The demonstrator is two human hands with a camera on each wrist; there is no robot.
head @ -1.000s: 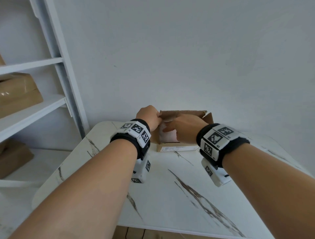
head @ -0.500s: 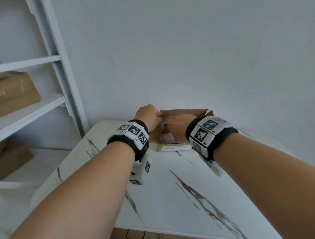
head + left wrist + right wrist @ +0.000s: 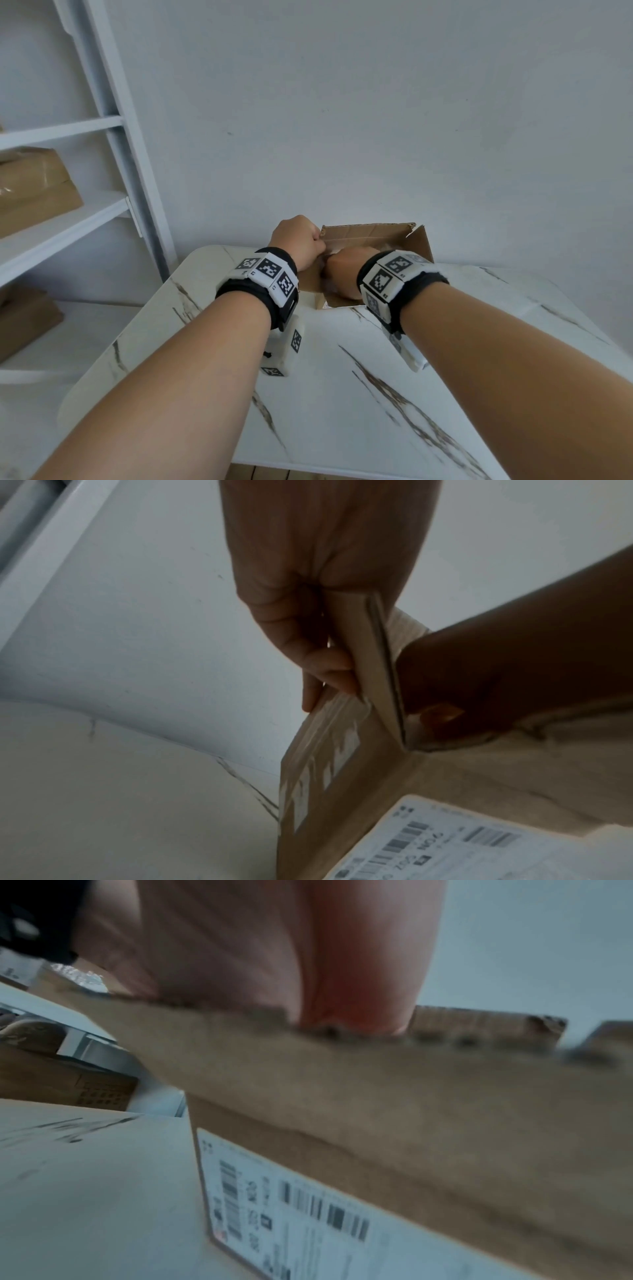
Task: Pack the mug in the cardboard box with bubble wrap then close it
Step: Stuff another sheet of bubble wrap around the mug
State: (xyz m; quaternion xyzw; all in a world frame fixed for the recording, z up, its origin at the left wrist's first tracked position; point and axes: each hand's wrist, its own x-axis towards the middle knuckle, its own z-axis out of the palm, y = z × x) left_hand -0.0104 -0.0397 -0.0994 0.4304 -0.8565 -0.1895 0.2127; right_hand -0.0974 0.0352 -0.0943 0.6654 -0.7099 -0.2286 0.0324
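Note:
An open cardboard box (image 3: 370,234) stands at the far edge of the marble table (image 3: 342,394), with a printed label (image 3: 274,1204) on its near side. My left hand (image 3: 301,240) grips the box's left flap (image 3: 363,647) between thumb and curled fingers and holds it upright. My right hand (image 3: 344,270) reaches over the near wall down into the box, and its fingers are hidden inside. A bit of bubble wrap (image 3: 78,977) shows in the box at its left side. The mug is not visible.
A white shelf unit (image 3: 113,205) stands left of the table, with brown parcels on its upper shelf (image 3: 34,188) and lower shelf (image 3: 24,322). A plain wall rises right behind the box. The near half of the table holds nothing.
My right hand has sunk from the box's front opening deeper inside, and the white wrapped bundle seen before is now covered. My left hand stays on the left flap.

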